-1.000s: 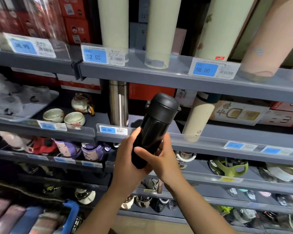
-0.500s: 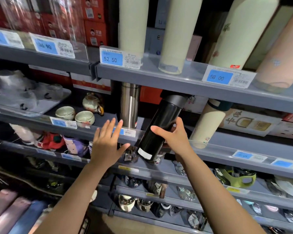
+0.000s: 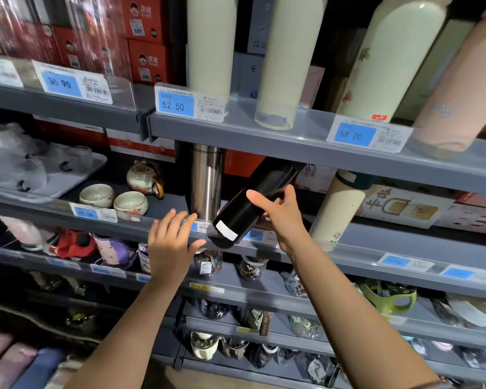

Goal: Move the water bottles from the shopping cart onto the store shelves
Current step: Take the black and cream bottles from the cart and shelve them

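The right hand [image 3: 284, 217] gripped the tilted black bottle [image 3: 253, 206] just right of the steel flask [image 3: 206, 182], base over the shelf [image 3: 348, 240] lip, while the left hand [image 3: 170, 244] hovered released, so the top risked jamming under the upper shelf.

there is only the head view, so no part of the scene is shared with another. it looks forward and slightly up, close to grey store shelves [image 3: 306, 141], both forearms reaching in from the bottom edge. wide-angle bending tilts the upper bottles outward.
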`<state>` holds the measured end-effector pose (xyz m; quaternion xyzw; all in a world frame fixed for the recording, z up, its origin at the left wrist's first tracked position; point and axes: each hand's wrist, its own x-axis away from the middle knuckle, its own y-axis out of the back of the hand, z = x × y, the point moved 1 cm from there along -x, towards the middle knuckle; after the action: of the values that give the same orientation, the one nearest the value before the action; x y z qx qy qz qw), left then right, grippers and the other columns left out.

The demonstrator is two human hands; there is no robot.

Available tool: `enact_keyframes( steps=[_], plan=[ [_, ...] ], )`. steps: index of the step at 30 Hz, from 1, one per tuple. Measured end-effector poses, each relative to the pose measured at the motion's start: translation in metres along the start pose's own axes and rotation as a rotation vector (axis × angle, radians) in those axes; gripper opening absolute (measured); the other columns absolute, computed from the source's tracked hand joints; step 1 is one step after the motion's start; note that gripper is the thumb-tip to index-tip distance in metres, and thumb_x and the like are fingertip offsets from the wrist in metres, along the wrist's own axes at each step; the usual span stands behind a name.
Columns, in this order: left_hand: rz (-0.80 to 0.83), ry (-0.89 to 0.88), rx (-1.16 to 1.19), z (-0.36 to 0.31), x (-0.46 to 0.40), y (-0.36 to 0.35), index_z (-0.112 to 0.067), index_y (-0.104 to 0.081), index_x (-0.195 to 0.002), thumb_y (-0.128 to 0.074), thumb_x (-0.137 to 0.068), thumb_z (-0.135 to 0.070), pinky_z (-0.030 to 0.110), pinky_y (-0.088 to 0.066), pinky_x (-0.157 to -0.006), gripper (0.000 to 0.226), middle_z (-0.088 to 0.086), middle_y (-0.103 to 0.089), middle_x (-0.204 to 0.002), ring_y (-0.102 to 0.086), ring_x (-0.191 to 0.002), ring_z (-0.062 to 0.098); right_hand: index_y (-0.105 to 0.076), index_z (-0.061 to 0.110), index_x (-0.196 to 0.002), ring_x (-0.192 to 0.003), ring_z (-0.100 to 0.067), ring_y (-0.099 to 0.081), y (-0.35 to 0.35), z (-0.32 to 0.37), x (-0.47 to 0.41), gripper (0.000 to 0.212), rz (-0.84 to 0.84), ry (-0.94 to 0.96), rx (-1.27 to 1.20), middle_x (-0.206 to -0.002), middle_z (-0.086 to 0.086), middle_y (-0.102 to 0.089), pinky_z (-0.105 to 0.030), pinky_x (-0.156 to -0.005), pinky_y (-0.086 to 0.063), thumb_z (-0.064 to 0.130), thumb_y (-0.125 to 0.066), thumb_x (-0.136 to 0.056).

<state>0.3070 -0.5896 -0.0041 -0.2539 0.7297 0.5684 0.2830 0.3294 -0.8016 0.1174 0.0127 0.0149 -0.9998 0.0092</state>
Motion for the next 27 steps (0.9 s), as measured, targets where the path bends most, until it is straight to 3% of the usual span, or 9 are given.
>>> enact_keyframes(
  steps=[2,5,8,16,20,25,27],
  plan=[
    [-0.018,-0.007,-0.017,0.0,0.0,-0.002,-0.011,-0.067,-0.116,-0.027,-0.094,-0.065,0.054,-0.042,-0.097,0.071,0.01,-0.067,-0.116,-0.059,-0.116,0.033,-0.046,0.014,-0.117,-0.082,-0.006,-0.057,0.0,-0.002,-0.001,0.049,-0.002,0.002,-0.016,-0.096,0.001,-0.057,-0.014,-0.068,-0.049,0.017,-0.077,-0.079],
    [-0.035,-0.003,-0.033,0.001,0.0,-0.003,-0.011,-0.068,-0.114,-0.029,-0.093,-0.065,0.055,-0.042,-0.097,0.07,0.009,-0.068,-0.115,-0.059,-0.115,0.033,-0.046,0.017,-0.113,-0.102,-0.021,-0.062,0.0,-0.006,-0.002,0.047,-0.028,-0.017,-0.12,-0.101,-0.002,-0.059,-0.037,-0.092,-0.053,0.014,-0.078,-0.079],
    [-0.062,0.002,-0.043,0.0,0.001,-0.004,-0.011,-0.068,-0.114,-0.029,-0.093,-0.066,0.055,-0.041,-0.098,0.07,0.009,-0.068,-0.115,-0.059,-0.115,0.033,-0.046,0.02,-0.11,-0.115,-0.027,-0.06,0.0,-0.009,-0.006,0.048,-0.065,-0.018,-0.215,-0.113,-0.007,-0.061,-0.049,-0.098,-0.05,0.013,-0.079,-0.077],
    [-0.12,-0.01,-0.067,0.001,0.003,-0.006,-0.011,-0.068,-0.114,-0.067,-0.075,-0.046,0.057,-0.041,-0.099,0.052,0.009,-0.068,-0.116,-0.058,-0.117,0.033,-0.039,0.016,-0.117,-0.111,-0.024,-0.061,0.004,-0.016,-0.015,0.054,-0.16,-0.012,-0.218,-0.111,-0.004,-0.059,-0.048,-0.096,-0.052,0.009,-0.077,-0.079],
    [-0.102,0.013,-0.055,-0.001,0.004,-0.006,-0.011,-0.068,-0.114,-0.088,-0.059,-0.033,0.057,-0.042,-0.098,0.063,0.009,-0.068,-0.117,-0.059,-0.117,0.032,-0.039,0.016,-0.118,-0.112,-0.023,-0.058,0.012,-0.026,-0.016,0.058,-0.167,0.027,-0.005,-0.116,-0.007,-0.058,-0.045,-0.099,-0.049,0.01,-0.079,-0.076],
    [-0.066,0.033,-0.048,-0.003,0.002,-0.003,-0.012,-0.069,-0.113,-0.091,-0.054,-0.033,0.058,-0.044,-0.096,0.066,0.008,-0.068,-0.116,-0.06,-0.116,0.032,-0.042,0.014,-0.122,-0.119,-0.023,-0.053,0.011,-0.026,-0.018,0.074,-0.131,0.063,0.288,-0.125,-0.006,-0.057,-0.043,-0.103,-0.044,0.031,-0.086,-0.066],
    [-0.039,0.043,-0.047,-0.003,0.002,-0.003,-0.012,-0.069,-0.114,-0.091,-0.054,-0.033,0.059,-0.044,-0.096,0.067,0.008,-0.068,-0.116,-0.06,-0.116,0.031,-0.043,0.013,-0.119,-0.114,-0.022,-0.054,0.01,-0.023,-0.021,0.068,-0.113,0.082,0.385,-0.122,-0.006,-0.059,-0.036,-0.099,-0.044,0.03,-0.085,-0.069]
  ],
)
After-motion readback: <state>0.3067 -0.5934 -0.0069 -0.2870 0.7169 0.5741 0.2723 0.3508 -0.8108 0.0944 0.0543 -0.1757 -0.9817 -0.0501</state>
